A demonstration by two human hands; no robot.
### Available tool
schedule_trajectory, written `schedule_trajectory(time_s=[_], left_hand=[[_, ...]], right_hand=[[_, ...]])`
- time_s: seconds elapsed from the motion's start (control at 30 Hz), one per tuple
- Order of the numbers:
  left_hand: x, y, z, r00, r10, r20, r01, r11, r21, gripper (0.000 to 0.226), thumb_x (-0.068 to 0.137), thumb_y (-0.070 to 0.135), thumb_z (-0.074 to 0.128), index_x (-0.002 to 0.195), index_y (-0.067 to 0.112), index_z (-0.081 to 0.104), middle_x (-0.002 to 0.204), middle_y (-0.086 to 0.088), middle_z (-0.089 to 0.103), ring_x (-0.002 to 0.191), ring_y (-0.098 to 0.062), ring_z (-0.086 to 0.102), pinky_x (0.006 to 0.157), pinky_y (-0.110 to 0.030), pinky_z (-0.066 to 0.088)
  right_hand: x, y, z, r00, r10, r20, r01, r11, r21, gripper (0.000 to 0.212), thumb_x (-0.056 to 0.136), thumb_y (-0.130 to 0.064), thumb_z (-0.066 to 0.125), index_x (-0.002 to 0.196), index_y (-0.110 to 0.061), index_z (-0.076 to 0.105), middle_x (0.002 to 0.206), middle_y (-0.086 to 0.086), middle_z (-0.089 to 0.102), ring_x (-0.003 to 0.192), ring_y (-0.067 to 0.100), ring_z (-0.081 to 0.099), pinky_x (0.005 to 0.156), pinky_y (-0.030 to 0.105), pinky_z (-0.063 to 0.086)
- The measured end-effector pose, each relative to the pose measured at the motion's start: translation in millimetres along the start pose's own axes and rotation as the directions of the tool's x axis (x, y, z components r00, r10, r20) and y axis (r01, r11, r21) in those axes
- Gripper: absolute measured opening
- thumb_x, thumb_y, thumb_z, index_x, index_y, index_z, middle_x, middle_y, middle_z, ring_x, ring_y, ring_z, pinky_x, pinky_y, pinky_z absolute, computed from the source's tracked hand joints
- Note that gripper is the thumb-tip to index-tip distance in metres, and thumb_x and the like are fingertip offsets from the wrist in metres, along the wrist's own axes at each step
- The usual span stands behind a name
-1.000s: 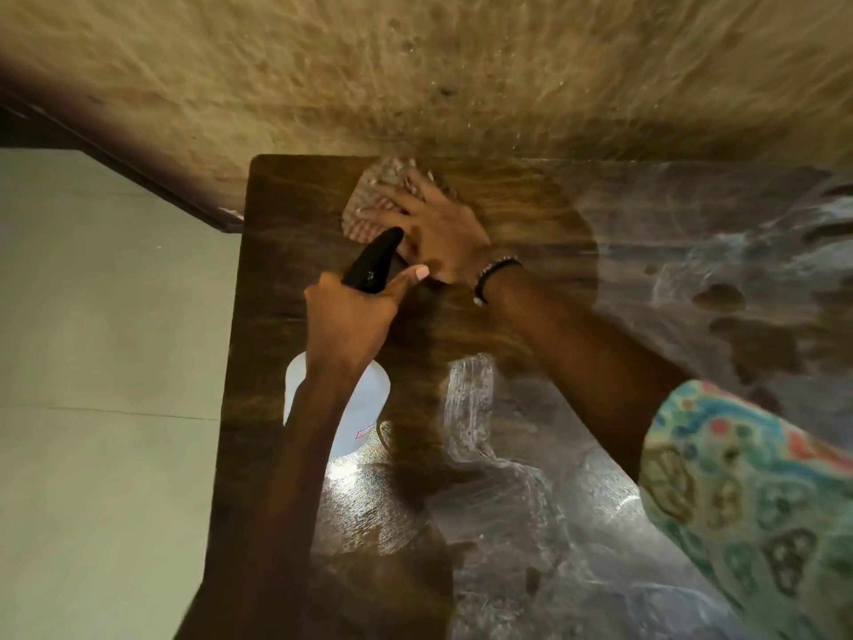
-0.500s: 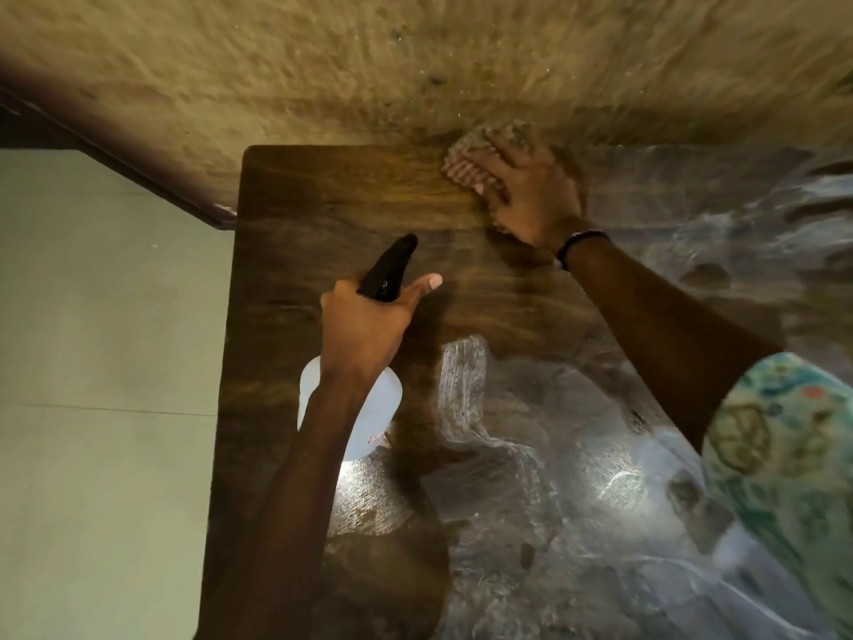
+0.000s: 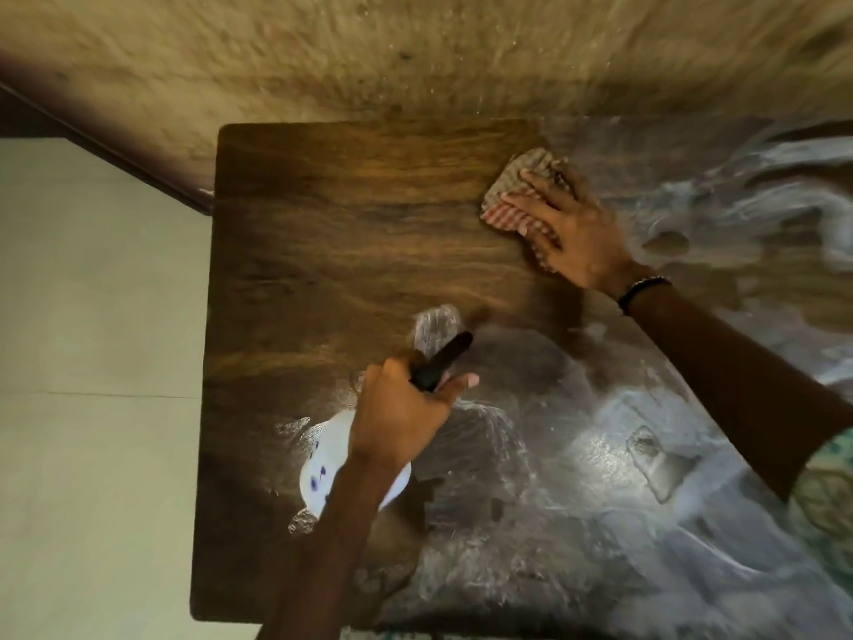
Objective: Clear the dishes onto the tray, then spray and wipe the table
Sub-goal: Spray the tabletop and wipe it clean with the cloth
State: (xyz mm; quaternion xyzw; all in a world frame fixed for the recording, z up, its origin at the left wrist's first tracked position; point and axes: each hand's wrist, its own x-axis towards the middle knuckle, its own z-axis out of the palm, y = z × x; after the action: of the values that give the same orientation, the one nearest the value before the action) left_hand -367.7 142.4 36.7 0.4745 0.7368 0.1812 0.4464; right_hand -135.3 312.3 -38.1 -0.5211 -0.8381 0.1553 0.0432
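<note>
Left hand [image 3: 401, 422] wrapped around neck of white spray bottle [image 3: 323, 468], fingers curled tight on the black trigger head [image 3: 441, 362], thumb stuck out to the right; bottle body below the wrist, over the near left part of the wooden table [image 3: 323, 233]. Wet, glossy streaks across near and right tabletop. Farther out: right hand [image 3: 572, 224] flat on checked cloth [image 3: 512, 196], fingers spread and pressing down, cloth poking out past fingertips toward the far edge. Dark bracelet [image 3: 644, 288] on right wrist. Far left tabletop dry, bare. Left edge bordered by pale floor [image 3: 92, 362]; far edge against rough wall [image 3: 415, 53].
</note>
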Motion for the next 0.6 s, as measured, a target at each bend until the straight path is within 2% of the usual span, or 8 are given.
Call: schedule_trajectory(time_s=[0.07,0.13,0.23,0.3,0.4,0.5,0.6], left_hand=[[-9.8,-2.7,12.0,0.998,-0.012,-0.054,0.014,0.999,0.052,0.047,0.066,0.051,0.078,0.054,0.019,0.046,0.045,0.007,0.041,0.040,-0.011,0.040,0.048,-0.028,0.038],[-14.6,-6.8,19.9,0.997,-0.032,-0.069,0.036,0.997,0.062,0.048,0.067,0.049,0.079,0.054,0.021,0.042,0.046,0.005,0.041,0.042,-0.014,0.041,0.049,-0.027,0.037],[-21.3,-12.0,27.7,1.000,-0.006,-0.002,0.006,0.995,0.104,0.045,0.066,0.056,0.077,0.066,0.017,0.055,0.059,0.000,0.060,0.056,-0.022,0.060,0.058,-0.033,0.052],[-25.7,-16.2,29.1,1.000,0.003,-0.031,-0.001,0.997,0.081,0.047,0.063,0.058,0.077,0.071,0.017,0.057,0.068,-0.001,0.068,0.066,-0.022,0.066,0.062,-0.037,0.055],[-28.1,-20.5,24.8,0.991,-0.030,-0.134,0.042,0.995,0.086,0.042,0.065,0.051,0.079,0.072,0.015,0.059,0.070,-0.007,0.069,0.067,-0.028,0.066,0.061,-0.039,0.055],[-28.7,-24.0,18.3,0.960,-0.147,-0.238,0.165,0.985,0.057,0.046,0.065,0.052,0.079,0.079,0.010,0.068,0.069,-0.013,0.068,0.066,-0.035,0.065,0.060,-0.042,0.055],[-32.5,-26.3,14.4,0.957,-0.172,-0.235,0.184,0.983,0.027,0.043,0.065,0.048,0.081,0.077,0.009,0.068,0.066,-0.011,0.068,0.066,-0.033,0.066,0.060,-0.037,0.053]], right_hand=[[0.4,-0.7,-2.9,1.000,0.004,0.021,-0.004,1.000,0.006,0.052,0.093,-0.043,0.029,0.142,-0.030,0.042,0.155,-0.001,0.031,0.143,0.037,0.019,0.109,0.055,0.032],[-0.5,-0.2,-3.2,1.000,0.010,0.023,-0.011,1.000,0.012,0.050,0.094,-0.038,0.032,0.142,-0.029,0.041,0.155,0.000,0.030,0.143,0.037,0.017,0.113,0.053,0.027],[-1.2,-1.9,-4.1,1.000,-0.002,0.027,0.001,1.000,0.015,0.050,0.094,-0.036,0.035,0.143,-0.027,0.042,0.155,0.003,0.030,0.143,0.040,0.018,0.114,0.053,0.025],[-2.0,-3.0,-5.3,1.000,-0.005,0.026,0.004,1.000,0.022,0.050,0.094,-0.036,0.034,0.142,-0.026,0.042,0.155,0.003,0.031,0.142,0.040,0.019,0.113,0.054,0.025],[-2.7,-3.9,-6.3,0.999,0.014,0.029,-0.015,0.999,0.036,0.050,0.094,-0.037,0.034,0.142,-0.027,0.042,0.155,0.003,0.031,0.142,0.039,0.019,0.114,0.053,0.025],[-3.6,-5.6,-5.9,1.000,0.011,0.017,-0.011,0.999,0.043,0.050,0.094,-0.035,0.036,0.142,-0.026,0.043,0.155,0.003,0.031,0.143,0.039,0.018,0.113,0.054,0.025],[-3.7,-6.0,-4.3,1.000,0.020,0.005,-0.020,0.998,0.056,0.046,0.096,-0.028,0.044,0.142,-0.026,0.042,0.155,0.002,0.030,0.143,0.038,0.017,0.112,0.053,0.026]])
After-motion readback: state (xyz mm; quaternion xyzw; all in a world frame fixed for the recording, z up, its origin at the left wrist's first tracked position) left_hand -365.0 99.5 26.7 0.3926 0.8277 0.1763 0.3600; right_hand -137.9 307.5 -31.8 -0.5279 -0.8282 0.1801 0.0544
